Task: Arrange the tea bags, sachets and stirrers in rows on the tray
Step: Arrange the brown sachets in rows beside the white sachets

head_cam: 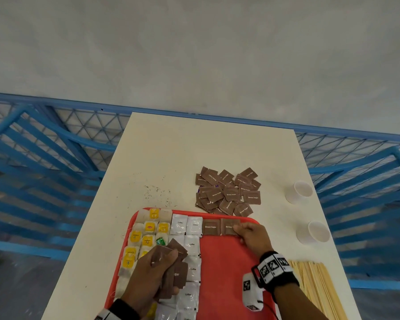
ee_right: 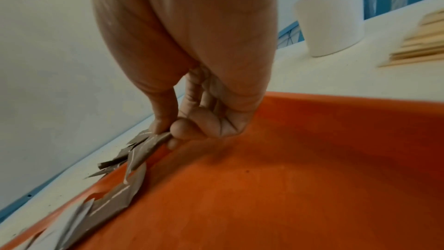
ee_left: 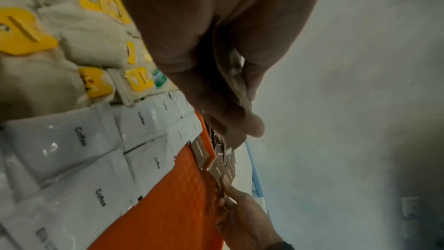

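Desk (head_cam: 171, 158) holds a red tray (head_cam: 224, 262) with tea bags (head_cam: 148, 229) on its left and white coffee sachets (head_cam: 187, 225) next to them. Loose brown sugar sachets (head_cam: 228, 192) sit in a pile behind the tray, stirrers (head_cam: 314, 287) to its right. Left hand (head_cam: 148, 276) grips a bunch of brown sachets (head_cam: 178, 273). Right hand (head_cam: 252, 234) pinches one brown sachet (head_cam: 229, 227) at the tray's far edge, its grip pressed together
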The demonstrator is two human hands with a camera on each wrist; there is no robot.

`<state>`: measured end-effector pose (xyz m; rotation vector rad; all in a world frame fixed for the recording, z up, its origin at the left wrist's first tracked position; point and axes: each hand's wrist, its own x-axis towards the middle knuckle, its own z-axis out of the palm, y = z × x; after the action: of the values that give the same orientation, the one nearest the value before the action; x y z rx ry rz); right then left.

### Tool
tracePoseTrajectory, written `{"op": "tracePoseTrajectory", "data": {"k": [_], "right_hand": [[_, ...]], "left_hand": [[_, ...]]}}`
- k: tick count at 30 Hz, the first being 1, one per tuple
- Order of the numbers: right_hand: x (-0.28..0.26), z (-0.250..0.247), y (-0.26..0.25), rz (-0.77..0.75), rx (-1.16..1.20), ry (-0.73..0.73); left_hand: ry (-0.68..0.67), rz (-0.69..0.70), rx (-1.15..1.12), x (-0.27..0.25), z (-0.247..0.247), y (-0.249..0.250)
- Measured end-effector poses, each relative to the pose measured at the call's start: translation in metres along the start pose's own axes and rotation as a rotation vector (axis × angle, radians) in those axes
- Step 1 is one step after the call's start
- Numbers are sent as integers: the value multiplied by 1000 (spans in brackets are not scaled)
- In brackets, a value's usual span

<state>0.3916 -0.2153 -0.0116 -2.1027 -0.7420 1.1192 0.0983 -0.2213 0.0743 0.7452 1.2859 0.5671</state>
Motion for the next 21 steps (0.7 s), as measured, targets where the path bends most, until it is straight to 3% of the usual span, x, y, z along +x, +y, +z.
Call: {"op": "tracePoseTrajectory", "data": {"k": [7,17,19,21], "right_hand": [[6,13,5,26,-130,103],[-8,21,0,45,-63,240],[-18,16,-10,1,-77,265],[-36,11,-26,-137,-76,231]], "left_hand": [[2,-7,-5,1,-4,1],[-48,1,-60,-4,-2,9],[-60,6,-62,-4,-2,10],[-92,9,-72,-5,-1,13]]}}
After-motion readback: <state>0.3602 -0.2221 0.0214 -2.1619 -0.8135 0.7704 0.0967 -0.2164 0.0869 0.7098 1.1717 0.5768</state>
